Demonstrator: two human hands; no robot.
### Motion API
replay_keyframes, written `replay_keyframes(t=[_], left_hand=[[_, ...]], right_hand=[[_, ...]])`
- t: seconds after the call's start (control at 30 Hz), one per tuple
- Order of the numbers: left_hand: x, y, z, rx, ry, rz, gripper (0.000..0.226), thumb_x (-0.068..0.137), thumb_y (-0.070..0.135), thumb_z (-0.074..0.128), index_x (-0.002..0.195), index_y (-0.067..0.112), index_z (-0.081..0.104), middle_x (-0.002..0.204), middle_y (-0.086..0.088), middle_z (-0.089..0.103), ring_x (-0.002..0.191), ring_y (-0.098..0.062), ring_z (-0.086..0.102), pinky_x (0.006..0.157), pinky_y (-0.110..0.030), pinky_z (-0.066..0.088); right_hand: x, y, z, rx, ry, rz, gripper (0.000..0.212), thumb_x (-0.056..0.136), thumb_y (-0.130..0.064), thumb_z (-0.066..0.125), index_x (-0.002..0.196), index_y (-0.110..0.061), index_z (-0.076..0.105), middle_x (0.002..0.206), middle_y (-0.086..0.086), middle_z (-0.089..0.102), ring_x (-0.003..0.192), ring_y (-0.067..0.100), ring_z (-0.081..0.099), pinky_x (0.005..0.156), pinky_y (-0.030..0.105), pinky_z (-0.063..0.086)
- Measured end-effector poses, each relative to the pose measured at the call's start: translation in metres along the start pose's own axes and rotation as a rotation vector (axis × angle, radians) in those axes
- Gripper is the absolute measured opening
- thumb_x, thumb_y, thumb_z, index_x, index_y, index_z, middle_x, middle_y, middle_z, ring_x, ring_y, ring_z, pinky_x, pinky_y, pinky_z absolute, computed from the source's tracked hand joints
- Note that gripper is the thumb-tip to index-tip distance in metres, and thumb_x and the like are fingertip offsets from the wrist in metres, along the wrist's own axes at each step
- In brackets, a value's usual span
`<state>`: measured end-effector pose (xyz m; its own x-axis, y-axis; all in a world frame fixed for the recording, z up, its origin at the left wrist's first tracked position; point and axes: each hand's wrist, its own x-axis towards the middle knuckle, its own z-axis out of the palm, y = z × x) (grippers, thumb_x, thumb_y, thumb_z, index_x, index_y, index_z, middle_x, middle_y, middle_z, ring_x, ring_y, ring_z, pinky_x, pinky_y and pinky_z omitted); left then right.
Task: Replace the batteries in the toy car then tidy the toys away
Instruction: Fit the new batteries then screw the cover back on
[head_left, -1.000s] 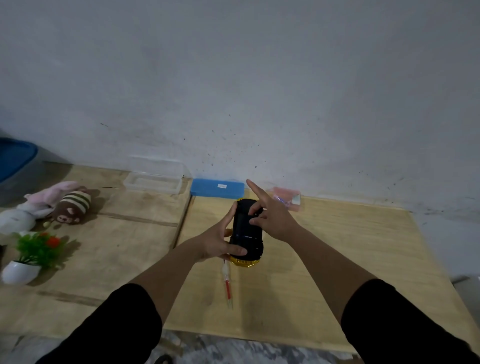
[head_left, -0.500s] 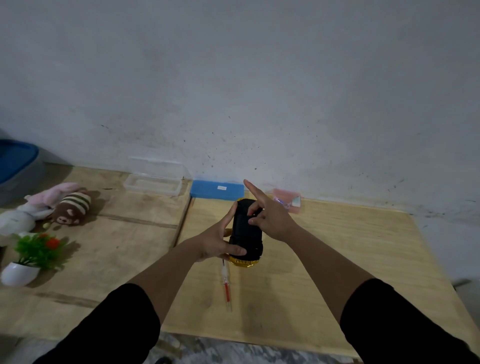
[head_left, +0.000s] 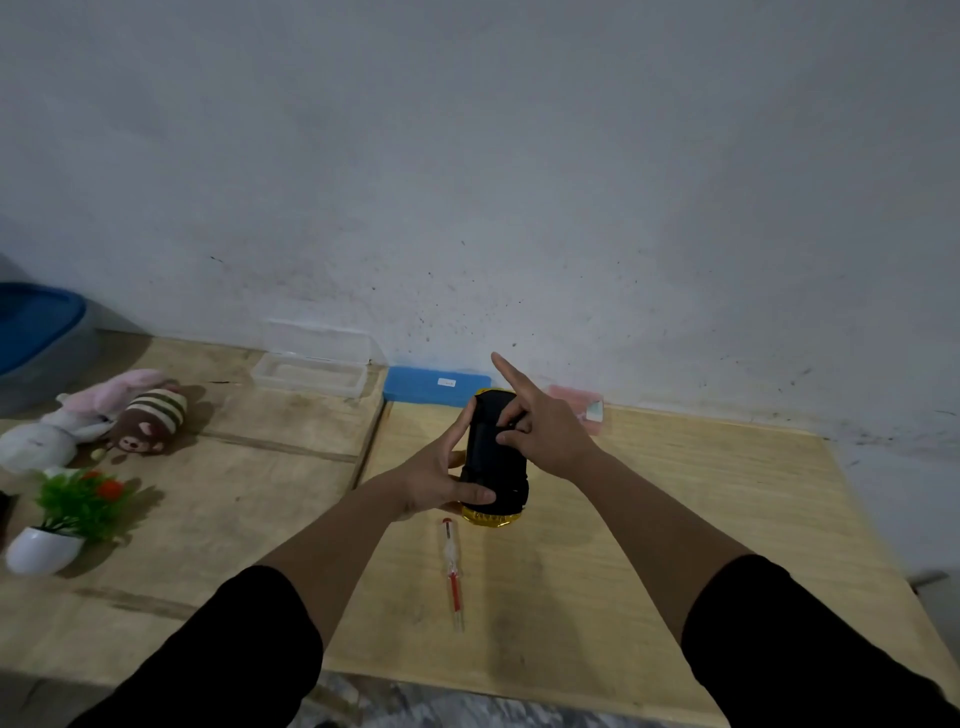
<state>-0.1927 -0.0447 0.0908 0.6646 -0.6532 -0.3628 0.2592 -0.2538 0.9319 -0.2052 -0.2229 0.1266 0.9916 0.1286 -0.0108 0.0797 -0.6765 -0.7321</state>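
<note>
Head view: left hand (head_left: 434, 480) gripping toy car (head_left: 495, 457), thumb lying across near end, fingers wrapping left side. Right hand (head_left: 545, 434) working on black underside, middle fingers curling and pinching at it, index finger sticking out straight. Car sitting upside down between both hands, yellow body showing at near end. Screwdriver (head_left: 453, 571) lying on wooden table (head_left: 649, 519) just below left hand. Plush toys (head_left: 124, 415) and potted plant (head_left: 67, 519) lying well left of hands. Blue case (head_left: 436, 384) sitting beyond car.
</note>
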Motion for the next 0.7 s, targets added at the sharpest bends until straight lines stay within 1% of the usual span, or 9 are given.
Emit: replay_keyframes(t=[0.07, 0.13, 0.23, 0.33, 0.4, 0.47, 0.53, 0.6, 0.7], left_hand=[[0.0, -0.001, 0.002, 0.007, 0.003, 0.026, 0.119, 0.072, 0.005, 0.079, 0.14, 0.059, -0.003, 0.148, -0.003, 0.033, 0.131, -0.024, 0.041, 0.082, -0.043, 0.057], [0.0, -0.002, 0.003, 0.006, 0.003, 0.041, 0.12, 0.072, 0.006, 0.079, 0.14, 0.058, -0.004, 0.149, -0.002, 0.032, 0.132, -0.023, 0.039, 0.081, -0.04, 0.057], [-0.001, -0.001, 0.004, -0.015, 0.013, 0.049, 0.12, 0.072, 0.008, 0.08, 0.14, 0.058, -0.005, 0.149, -0.003, 0.032, 0.13, -0.023, 0.042, 0.08, -0.038, 0.057], [-0.003, 0.001, 0.001, -0.015, 0.022, 0.062, 0.12, 0.072, 0.007, 0.08, 0.14, 0.059, -0.004, 0.147, -0.004, 0.035, 0.13, -0.023, 0.043, 0.078, -0.035, 0.058], [-0.006, 0.002, -0.001, -0.009, 0.025, 0.065, 0.119, 0.073, 0.007, 0.079, 0.139, 0.06, -0.004, 0.147, -0.004, 0.035, 0.129, -0.024, 0.044, 0.077, -0.034, 0.057], [-0.008, 0.002, 0.0, -0.013, 0.026, 0.064, 0.118, 0.073, 0.011, 0.08, 0.138, 0.061, -0.004, 0.147, -0.002, 0.035, 0.129, -0.023, 0.044, 0.079, -0.036, 0.058], [-0.01, 0.002, 0.001, -0.039, 0.039, 0.06, 0.106, 0.076, 0.024, 0.077, 0.133, 0.068, -0.001, 0.144, 0.0, 0.039, 0.125, -0.022, 0.048, 0.078, -0.038, 0.058], [-0.013, 0.003, 0.003, -0.037, 0.094, 0.059, 0.089, 0.085, 0.038, 0.065, 0.133, 0.069, -0.003, 0.142, -0.002, 0.044, 0.116, -0.021, 0.056, 0.077, -0.037, 0.058], [-0.016, -0.001, 0.003, 0.019, 0.168, 0.112, 0.079, 0.093, 0.038, 0.053, 0.138, 0.061, -0.007, 0.145, 0.003, 0.04, 0.111, -0.017, 0.059, 0.075, -0.035, 0.059]], right_hand=[[-0.001, 0.0, 0.0, -0.041, 0.003, -0.013, 0.093, 0.082, -0.004, 0.067, 0.146, -0.041, 0.011, 0.079, -0.012, 0.058, 0.082, 0.009, 0.059, 0.085, 0.024, 0.049], [-0.001, 0.001, 0.001, -0.135, 0.029, -0.039, 0.092, 0.082, -0.011, 0.069, 0.147, -0.041, 0.011, 0.083, -0.012, 0.062, 0.093, 0.012, 0.053, 0.092, 0.03, 0.043], [0.0, 0.003, 0.005, -0.247, 0.099, -0.098, 0.089, 0.081, -0.017, 0.069, 0.147, -0.04, 0.012, 0.103, -0.005, 0.063, 0.102, 0.015, 0.042, 0.093, 0.039, 0.039], [0.001, 0.009, 0.009, -0.248, 0.188, -0.091, 0.093, 0.077, -0.02, 0.071, 0.147, -0.039, 0.012, 0.131, 0.006, 0.044, 0.118, 0.023, 0.038, 0.1, 0.04, 0.036], [0.001, 0.009, 0.009, -0.142, 0.182, -0.085, 0.094, 0.078, -0.018, 0.07, 0.146, -0.041, 0.011, 0.14, 0.006, 0.035, 0.125, 0.022, 0.036, 0.103, 0.034, 0.034], [0.0, 0.006, 0.008, -0.062, 0.1, -0.089, 0.091, 0.082, -0.013, 0.066, 0.147, -0.04, 0.009, 0.142, 0.005, 0.035, 0.126, 0.02, 0.038, 0.1, 0.026, 0.033], [0.0, 0.003, 0.008, -0.018, 0.069, -0.077, 0.091, 0.082, -0.009, 0.066, 0.147, -0.039, 0.01, 0.14, 0.007, 0.038, 0.125, 0.02, 0.04, 0.1, 0.027, 0.034], [0.001, -0.001, 0.009, 0.018, 0.069, -0.065, 0.092, 0.081, -0.009, 0.066, 0.146, -0.041, 0.01, 0.137, 0.008, 0.04, 0.123, 0.02, 0.042, 0.101, 0.03, 0.036], [0.001, -0.006, 0.018, 0.03, 0.088, -0.065, 0.091, 0.082, -0.008, 0.065, 0.145, -0.044, 0.009, 0.134, 0.007, 0.044, 0.119, 0.02, 0.046, 0.098, 0.029, 0.038]])
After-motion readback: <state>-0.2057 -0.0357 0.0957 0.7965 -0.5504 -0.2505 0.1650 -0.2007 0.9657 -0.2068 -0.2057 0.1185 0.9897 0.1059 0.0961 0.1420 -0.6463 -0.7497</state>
